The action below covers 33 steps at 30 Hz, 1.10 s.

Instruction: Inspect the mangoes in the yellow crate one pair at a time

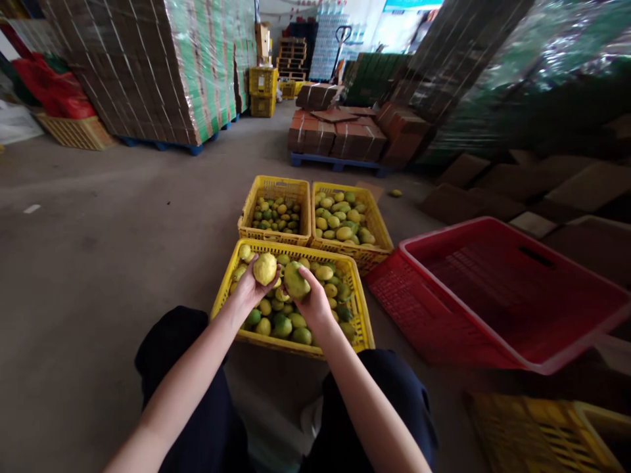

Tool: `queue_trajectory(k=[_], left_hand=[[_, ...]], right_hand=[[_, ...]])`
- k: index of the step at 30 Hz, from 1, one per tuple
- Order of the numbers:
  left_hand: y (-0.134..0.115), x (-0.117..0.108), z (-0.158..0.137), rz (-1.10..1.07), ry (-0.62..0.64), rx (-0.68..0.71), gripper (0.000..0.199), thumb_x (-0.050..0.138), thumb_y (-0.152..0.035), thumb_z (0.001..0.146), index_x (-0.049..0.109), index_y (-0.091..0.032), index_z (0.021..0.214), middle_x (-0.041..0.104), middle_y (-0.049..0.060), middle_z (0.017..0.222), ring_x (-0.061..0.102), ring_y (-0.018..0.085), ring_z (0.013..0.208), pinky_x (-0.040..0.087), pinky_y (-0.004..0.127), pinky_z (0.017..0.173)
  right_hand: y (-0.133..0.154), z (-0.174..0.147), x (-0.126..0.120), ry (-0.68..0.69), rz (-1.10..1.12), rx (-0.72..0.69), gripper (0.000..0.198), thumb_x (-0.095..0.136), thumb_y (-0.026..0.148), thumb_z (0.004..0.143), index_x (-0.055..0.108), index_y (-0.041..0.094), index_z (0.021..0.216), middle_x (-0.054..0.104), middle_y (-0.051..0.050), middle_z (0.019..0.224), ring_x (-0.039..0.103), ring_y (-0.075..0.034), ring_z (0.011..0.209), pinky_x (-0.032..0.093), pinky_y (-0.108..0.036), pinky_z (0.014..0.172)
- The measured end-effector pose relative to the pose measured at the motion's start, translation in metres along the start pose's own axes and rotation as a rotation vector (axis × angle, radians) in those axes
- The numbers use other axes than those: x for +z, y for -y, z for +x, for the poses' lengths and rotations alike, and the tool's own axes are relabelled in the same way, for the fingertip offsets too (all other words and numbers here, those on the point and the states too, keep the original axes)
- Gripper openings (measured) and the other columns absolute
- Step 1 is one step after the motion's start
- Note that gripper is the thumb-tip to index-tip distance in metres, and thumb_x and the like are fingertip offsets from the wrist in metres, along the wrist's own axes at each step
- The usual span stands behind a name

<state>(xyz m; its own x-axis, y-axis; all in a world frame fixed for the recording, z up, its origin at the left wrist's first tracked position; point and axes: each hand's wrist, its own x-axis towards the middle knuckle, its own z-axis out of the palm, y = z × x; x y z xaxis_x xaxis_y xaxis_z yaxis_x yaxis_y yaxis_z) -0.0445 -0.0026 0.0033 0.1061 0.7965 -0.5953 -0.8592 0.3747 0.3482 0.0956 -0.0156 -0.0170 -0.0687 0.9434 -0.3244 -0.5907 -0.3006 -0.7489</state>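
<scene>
Over the nearest yellow crate [365,322], my left hand [250,289] is closed around a yellow lemon [265,269]. Close beside it, my right hand [315,299] grips a greener, larger-looking lemon [296,280], the thumb lying along its right side. Loose lemons [282,326], some yellow and some green, fill the crate below both hands. Two more yellow crates stand just beyond: the left crate [242,225] holds small green and yellow lemons, and the right crate [384,230] holds larger yellow-green ones.
A red crate [444,315] stands tilted at the right, near flattened cardboard [493,190]. Another yellow crate [542,427] sits at the lower right. One stray lemon [396,193] lies on the floor. Wrapped carton stacks [207,72] and a blue pallet [335,163] with bundled cardboard stand farther back.
</scene>
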Motion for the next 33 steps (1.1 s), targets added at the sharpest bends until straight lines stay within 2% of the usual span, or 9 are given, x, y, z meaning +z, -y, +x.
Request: queue_trajectory(k=[3,6,10,15,19,22,26,29,33], left_hand=[[0.001,0.002,-0.004,-0.009,0.014,-0.011,0.027,0.046,-0.032,0.101,0.069,-0.018,0.106,0.072,0.005,0.078,0.069,0.015,0.066,0.059,0.023,0.057],[0.001,0.004,-0.01,0.036,0.001,-0.002,0.025,0.05,-0.033,0.098,0.07,-0.019,0.097,0.071,0.004,0.072,0.067,0.014,0.061,0.055,0.019,0.051],[0.002,0.007,-0.013,0.103,0.025,0.019,0.019,0.055,-0.033,0.095,0.067,-0.019,0.091,0.068,0.002,0.067,0.061,0.012,0.052,0.05,0.018,0.044],[0.008,0.01,-0.013,-0.02,0.134,0.014,0.025,0.048,-0.018,0.095,0.068,-0.023,0.109,0.069,0.001,0.07,0.065,0.013,0.06,0.055,0.019,0.054],[0.012,0.011,-0.015,-0.144,0.182,-0.001,0.029,0.04,-0.019,0.099,0.067,-0.023,0.11,0.072,0.001,0.075,0.068,0.013,0.063,0.055,0.019,0.052],[0.013,0.01,-0.015,-0.227,0.154,0.013,0.03,0.042,-0.02,0.099,0.067,-0.022,0.117,0.075,0.003,0.082,0.075,0.017,0.079,0.063,0.025,0.068],[0.015,0.006,-0.013,-0.268,0.12,0.057,0.036,0.044,-0.019,0.094,0.066,-0.022,0.122,0.077,0.005,0.089,0.077,0.021,0.092,0.065,0.031,0.08],[0.015,0.005,-0.012,-0.273,0.097,0.064,0.036,0.043,-0.018,0.091,0.067,-0.021,0.118,0.078,0.005,0.088,0.077,0.02,0.088,0.065,0.03,0.077],[0.013,0.004,-0.011,-0.261,0.069,0.042,0.031,0.046,-0.016,0.087,0.068,-0.021,0.108,0.074,0.001,0.075,0.074,0.015,0.072,0.063,0.024,0.073]], right_hand=[[0.004,0.002,0.0,-0.055,0.026,0.013,0.034,0.082,0.05,0.067,0.065,0.026,0.085,0.074,-0.001,0.079,0.074,-0.026,0.08,0.064,-0.039,0.062],[0.009,0.004,-0.002,-0.054,0.06,0.027,0.038,0.079,0.057,0.072,0.065,0.024,0.083,0.073,-0.002,0.073,0.074,-0.026,0.077,0.064,-0.039,0.06],[0.011,0.005,-0.002,0.015,0.08,0.036,0.041,0.077,0.06,0.073,0.066,0.022,0.084,0.073,-0.005,0.072,0.074,-0.027,0.074,0.061,-0.036,0.054],[0.012,0.002,-0.001,0.152,0.079,-0.02,0.046,0.069,0.061,0.074,0.068,0.021,0.096,0.078,-0.009,0.088,0.072,-0.024,0.071,0.051,-0.029,0.042],[0.013,0.001,-0.004,0.171,0.175,-0.003,0.039,0.068,0.051,0.077,0.071,0.021,0.102,0.079,-0.008,0.101,0.074,-0.023,0.082,0.06,-0.03,0.057],[0.01,0.004,-0.007,0.131,0.241,-0.017,0.036,0.07,0.049,0.079,0.072,0.023,0.103,0.078,-0.005,0.1,0.074,-0.02,0.082,0.061,-0.029,0.062],[0.003,0.008,-0.008,0.125,0.237,-0.118,0.039,0.066,0.055,0.082,0.069,0.025,0.107,0.078,-0.007,0.109,0.074,-0.026,0.099,0.064,-0.045,0.082],[-0.001,0.009,-0.006,0.097,0.27,-0.129,0.04,0.065,0.058,0.081,0.069,0.026,0.106,0.077,-0.007,0.112,0.073,-0.029,0.105,0.061,-0.055,0.09],[-0.003,0.009,-0.004,0.07,0.33,-0.095,0.032,0.07,0.053,0.08,0.07,0.025,0.097,0.079,-0.005,0.104,0.075,-0.027,0.096,0.064,-0.049,0.086]])
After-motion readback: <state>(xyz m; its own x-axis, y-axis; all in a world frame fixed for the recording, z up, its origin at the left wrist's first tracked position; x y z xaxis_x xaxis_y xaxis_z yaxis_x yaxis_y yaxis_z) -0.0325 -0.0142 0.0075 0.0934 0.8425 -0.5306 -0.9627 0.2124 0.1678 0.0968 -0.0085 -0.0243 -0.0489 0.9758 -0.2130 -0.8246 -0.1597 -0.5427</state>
